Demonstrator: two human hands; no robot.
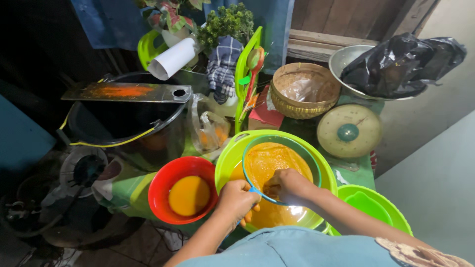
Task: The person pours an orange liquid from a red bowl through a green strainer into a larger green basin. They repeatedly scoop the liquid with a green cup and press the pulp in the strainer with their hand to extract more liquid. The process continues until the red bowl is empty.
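My left hand [237,199] gripped the near rim of the blue-rimmed sieve [279,165], fingers closed around it. My right hand [289,185] pressed into the orange pulp inside, fingers curled. The sieve sat in the lime-green basin [324,170] on the counter, just beside a red bowl [163,185] of orange liquid.
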